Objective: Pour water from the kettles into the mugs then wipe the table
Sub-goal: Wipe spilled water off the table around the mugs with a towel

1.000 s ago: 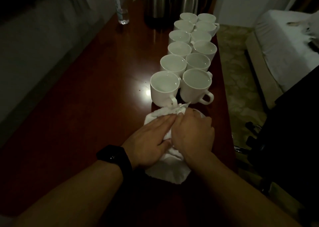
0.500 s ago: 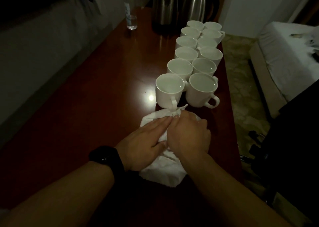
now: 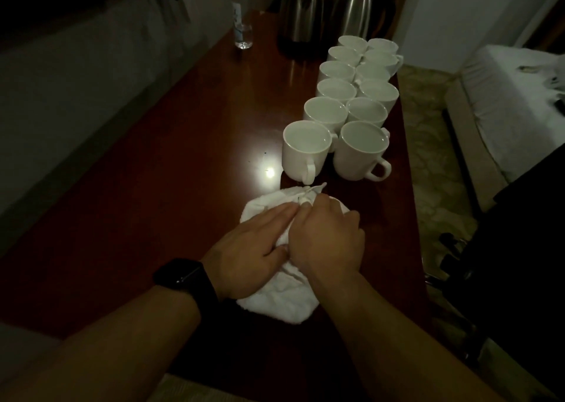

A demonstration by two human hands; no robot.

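A white cloth [image 3: 275, 305] lies on the dark red table [image 3: 171, 169], just in front of two rows of several white mugs [image 3: 307, 145] holding water. My left hand [image 3: 253, 249], with a black watch at the wrist, presses flat on the cloth. My right hand [image 3: 328, 238] lies beside it on the cloth, fingers bent, its fingertips at a bunched corner of the cloth near the closest mug's handle. Two steel kettles [image 3: 301, 10] stand at the far end of the table behind the mugs.
A clear plastic bottle [image 3: 243, 19] stands at the far left of the table. The table's right edge runs close beside the mugs, with patterned floor [image 3: 428, 145] and a white bed [image 3: 513, 102] beyond. A dark chair [image 3: 519, 233] sits at the right.
Both hands and the cloth have slid slightly left across the table. The view has tilted up a little, showing more of the kettles.
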